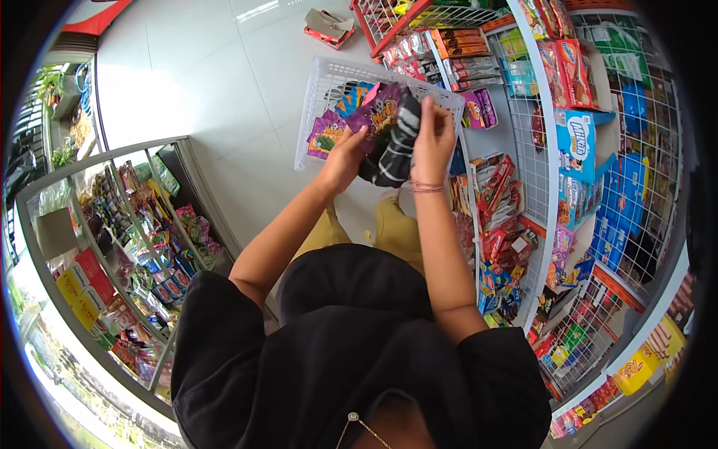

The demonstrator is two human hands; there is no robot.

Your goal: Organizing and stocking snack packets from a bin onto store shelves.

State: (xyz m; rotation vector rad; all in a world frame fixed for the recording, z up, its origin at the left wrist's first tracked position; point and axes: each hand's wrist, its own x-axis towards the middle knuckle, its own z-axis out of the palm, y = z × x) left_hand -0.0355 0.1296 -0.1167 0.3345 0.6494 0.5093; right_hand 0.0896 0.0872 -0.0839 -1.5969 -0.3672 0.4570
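Note:
My left hand [343,160] grips a purple snack packet [377,115] at its lower left edge. A dark cloth with white plaid lines [401,149] is bunched against the packet's right side, and my right hand [433,137] holds it. Beneath both hands stands a white perforated plastic basket [304,120]. Another purple packet [325,132] lies in the basket on the left, with blue-and-orange packets [354,96] beside it. Part of the basket's contents is hidden by the cloth and my hands.
Shelves with chocolate bars, snack boxes [576,143] and wire racks [533,179] curve along the right. A metal-framed glass case [188,168] of small packets stands at the left. An opened red carton [330,29] lies on the tiled floor beyond the basket.

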